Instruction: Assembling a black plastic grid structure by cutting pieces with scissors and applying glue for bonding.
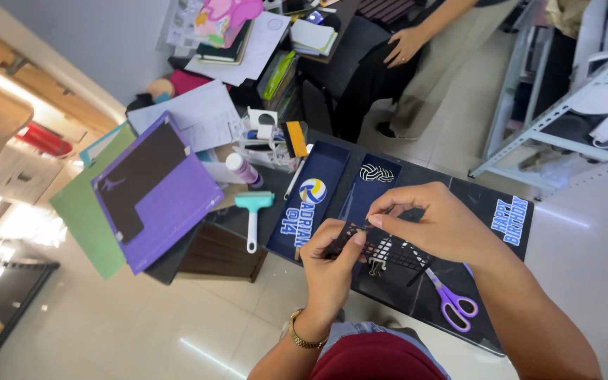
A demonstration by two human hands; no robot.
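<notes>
My left hand [330, 262] and my right hand [436, 222] meet over a dark work board [473, 211]. Together they pinch a small black cut-out net piece with a grid pattern [381, 250], the left hand at its left end, the right fingertips at its top edge. Under the hands lie two dark blue card panels, one with a volleyball sticker and lettering [309, 200], the other with a black-and-white ball shape [376, 172]. Purple-handled scissors [450, 299] lie on the board just right of the net.
A teal scraper tool [253, 211] and a purple cutting mat with a black sheet [155, 190] lie to the left. Behind are a small bottle [243, 169], papers and books. Another person [406, 46] stands at the far desk. A white metal rack [564, 105] stands right.
</notes>
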